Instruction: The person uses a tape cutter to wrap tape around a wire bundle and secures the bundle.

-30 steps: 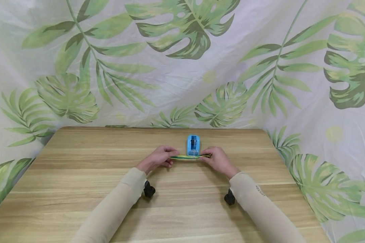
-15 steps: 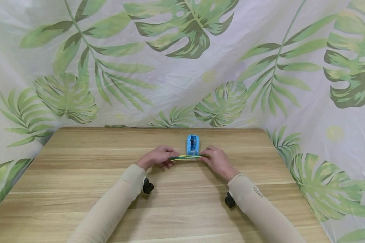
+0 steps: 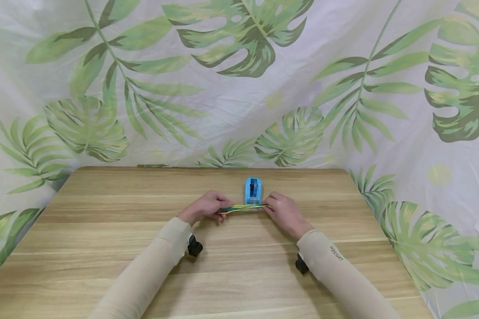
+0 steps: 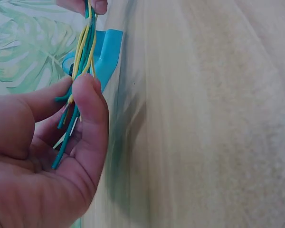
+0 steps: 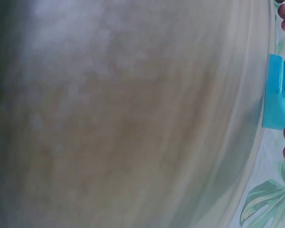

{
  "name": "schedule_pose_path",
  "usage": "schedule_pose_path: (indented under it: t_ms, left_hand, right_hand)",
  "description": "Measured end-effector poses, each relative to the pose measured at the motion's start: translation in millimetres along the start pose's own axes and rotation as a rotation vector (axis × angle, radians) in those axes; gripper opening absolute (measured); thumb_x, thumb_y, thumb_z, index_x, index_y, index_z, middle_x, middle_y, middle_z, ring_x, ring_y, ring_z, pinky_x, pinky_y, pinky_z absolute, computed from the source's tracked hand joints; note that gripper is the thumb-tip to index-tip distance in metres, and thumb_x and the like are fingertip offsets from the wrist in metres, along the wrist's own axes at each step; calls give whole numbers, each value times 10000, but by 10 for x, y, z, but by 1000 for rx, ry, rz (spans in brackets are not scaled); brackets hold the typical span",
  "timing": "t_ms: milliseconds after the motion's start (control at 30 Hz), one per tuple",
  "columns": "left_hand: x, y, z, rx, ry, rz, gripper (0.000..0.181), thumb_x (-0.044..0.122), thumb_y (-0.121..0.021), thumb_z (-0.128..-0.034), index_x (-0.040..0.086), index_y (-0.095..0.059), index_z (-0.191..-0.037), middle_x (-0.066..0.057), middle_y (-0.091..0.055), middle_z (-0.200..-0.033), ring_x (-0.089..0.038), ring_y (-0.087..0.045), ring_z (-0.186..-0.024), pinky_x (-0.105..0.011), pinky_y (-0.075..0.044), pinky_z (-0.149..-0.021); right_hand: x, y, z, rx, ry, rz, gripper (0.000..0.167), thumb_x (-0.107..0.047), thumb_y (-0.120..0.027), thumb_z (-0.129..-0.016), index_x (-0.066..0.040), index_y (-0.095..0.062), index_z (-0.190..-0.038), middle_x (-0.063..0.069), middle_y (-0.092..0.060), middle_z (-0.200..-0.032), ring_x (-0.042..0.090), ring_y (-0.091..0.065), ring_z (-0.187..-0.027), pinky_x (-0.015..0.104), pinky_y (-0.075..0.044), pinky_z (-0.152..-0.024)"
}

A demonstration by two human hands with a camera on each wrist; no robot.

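A bundle of thin green and yellow wires stretches between my two hands in the head view. My left hand pinches one end of it between thumb and fingers. Loose green and yellow ends of the wires stick out past those fingertips, over the palm, in the left wrist view. With its fingertips, my right hand pinches the other end. One yellow strand hangs a little below the rest near the left hand. Just behind the bundle stands a blue tape dispenser; the wires cross at its front end.
The wood-grain table spreads around both arms. Behind it hangs a pale cloth with a leaf print. A black device sits under the left wrist, another black device under the right.
The wire ends that stuck out past my right fingers are now hidden. A yellow strand has dropped apart from the bundle near my left hand. The tape dispenser stays put.
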State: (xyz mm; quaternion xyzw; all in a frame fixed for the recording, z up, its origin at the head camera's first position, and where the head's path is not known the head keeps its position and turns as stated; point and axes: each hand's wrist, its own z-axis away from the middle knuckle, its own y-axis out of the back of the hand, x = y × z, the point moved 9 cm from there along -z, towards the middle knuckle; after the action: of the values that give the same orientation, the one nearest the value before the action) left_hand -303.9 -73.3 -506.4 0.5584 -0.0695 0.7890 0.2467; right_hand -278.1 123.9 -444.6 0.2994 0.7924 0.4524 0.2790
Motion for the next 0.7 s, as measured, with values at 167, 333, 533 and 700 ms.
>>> schedule_pose_path:
  t_ms: [167, 333, 533, 700]
  left_hand:
    - [27, 5, -13, 43, -50, -11, 228, 75, -625, -1002, -65, -705, -1162, -146, -655, -846, -149, -605, -616, -267, -542, -575]
    - [90, 33, -3, 93, -116, -56, 205, 49, -637, -988, -80, -714, -1127, -191, -680, -964, -149, -608, -653, -286, -565, -617]
    - [152, 52, 15, 124, -190, -86, 173, 37, -654, -974, -68, -737, -1083, -227, -687, -950, -169, -613, -648, -309, -569, -616]
    - [212, 45, 41, 145, -235, -148, 147, 39, -664, -967, -43, -755, -1048, -226, -683, -885, -165, -608, -633, -306, -556, -595]
  right_hand:
    - [45, -47, -23, -52, -76, -32, 91, -113, -800, -876, -106, -737, -940, 3, -681, -926, 153, -654, -833, 327, -557, -761]
    - [116, -112, -55, -135, -200, -145, 103, -139, -790, -889, -115, -697, -924, -21, -689, -882, 140, -630, -796, 304, -530, -721]
    - [160, -191, -76, -266, -319, -307, 193, -336, -724, -947, -145, -716, -923, -31, -638, -800, 157, -570, -723, 336, -490, -662]
    - [183, -263, -96, -362, -350, -372, 264, -344, -603, -1023, -132, -758, -995, -23, -685, -877, 137, -584, -813, 367, -500, -775]
